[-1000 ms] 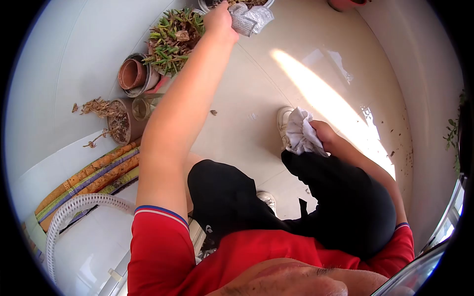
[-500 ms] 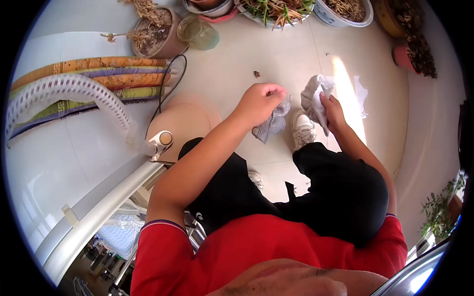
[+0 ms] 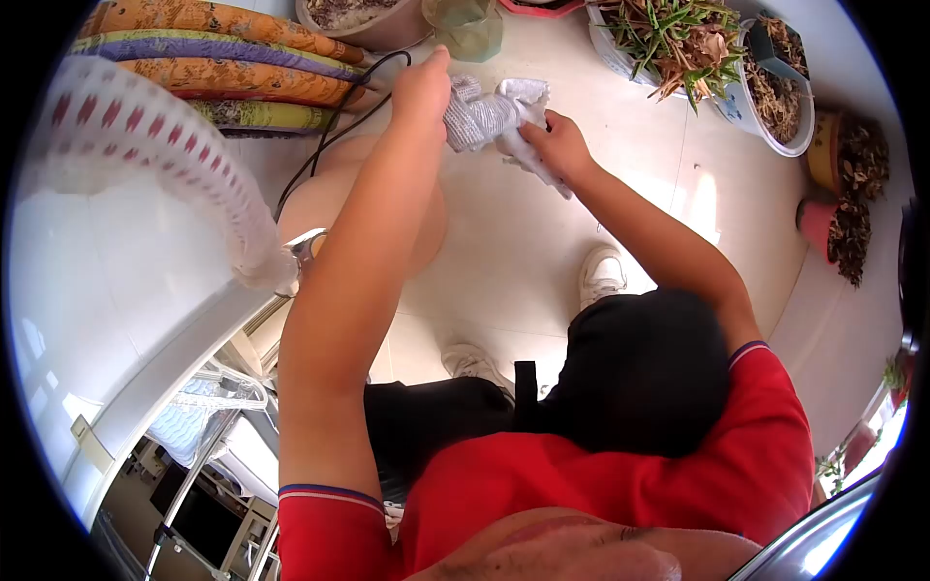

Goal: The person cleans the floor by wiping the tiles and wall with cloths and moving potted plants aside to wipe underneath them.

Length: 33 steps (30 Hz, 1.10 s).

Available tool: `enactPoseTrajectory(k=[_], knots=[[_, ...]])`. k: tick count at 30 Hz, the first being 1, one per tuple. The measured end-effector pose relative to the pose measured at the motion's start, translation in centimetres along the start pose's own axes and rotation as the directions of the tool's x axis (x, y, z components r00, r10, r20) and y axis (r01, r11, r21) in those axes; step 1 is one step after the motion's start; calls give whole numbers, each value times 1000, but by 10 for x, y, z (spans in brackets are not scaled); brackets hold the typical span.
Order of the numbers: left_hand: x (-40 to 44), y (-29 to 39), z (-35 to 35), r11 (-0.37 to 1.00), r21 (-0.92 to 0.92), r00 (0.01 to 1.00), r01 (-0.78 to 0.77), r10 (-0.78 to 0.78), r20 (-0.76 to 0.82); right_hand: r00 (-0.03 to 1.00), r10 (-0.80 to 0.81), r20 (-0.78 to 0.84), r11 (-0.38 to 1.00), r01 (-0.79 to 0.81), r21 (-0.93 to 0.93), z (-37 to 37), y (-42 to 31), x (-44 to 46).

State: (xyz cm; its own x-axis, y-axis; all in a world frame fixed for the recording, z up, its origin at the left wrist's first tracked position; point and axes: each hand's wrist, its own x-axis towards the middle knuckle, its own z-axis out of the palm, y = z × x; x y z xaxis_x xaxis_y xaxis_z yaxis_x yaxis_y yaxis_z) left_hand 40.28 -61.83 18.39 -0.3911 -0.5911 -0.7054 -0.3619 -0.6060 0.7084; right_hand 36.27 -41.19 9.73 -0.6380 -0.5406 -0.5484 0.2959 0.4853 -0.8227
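Observation:
My left hand [image 3: 423,89] is at the upper middle, closed at the edge of a bunched grey knitted cloth [image 3: 477,120]. Its fingertips are mostly hidden behind the hand. To the right, my right hand [image 3: 562,145] pinches a whitish-grey cloth [image 3: 528,95] between thumb and fingers. The two cloths meet and overlap between my hands, held above the floor. I cannot tell whether they are joined or what exact kind of article they are.
Potted plants [image 3: 668,44] line the far side, with a pink pot [image 3: 819,228] on the right. A greenish glass jar [image 3: 465,29] stands near the left pots. Rolled patterned mats [image 3: 232,77], a black cable [image 3: 329,136] and a ribbed translucent hose [image 3: 165,145] lie left.
Both hands have moved left and farther forward, and closer together. The grey and whitish cloths, apart before, now touch. The view has shifted, and my legs stand differently.

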Motion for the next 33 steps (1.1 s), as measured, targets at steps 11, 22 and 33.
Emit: enactPoseTrajectory(k=[11, 22, 33], knots=[[73, 7, 50, 995, -81, 996, 57, -62, -62, 974, 218, 68, 974, -222, 48, -30, 46, -40], [79, -13, 49, 999, -41, 989, 5, -11, -150, 938, 337, 80, 930, -345, 124, -54, 91, -52], [-92, 49, -43, 963, -262, 997, -67, 71, 7, 919, 314, 240, 858, -382, 344, -12, 61, -42]])
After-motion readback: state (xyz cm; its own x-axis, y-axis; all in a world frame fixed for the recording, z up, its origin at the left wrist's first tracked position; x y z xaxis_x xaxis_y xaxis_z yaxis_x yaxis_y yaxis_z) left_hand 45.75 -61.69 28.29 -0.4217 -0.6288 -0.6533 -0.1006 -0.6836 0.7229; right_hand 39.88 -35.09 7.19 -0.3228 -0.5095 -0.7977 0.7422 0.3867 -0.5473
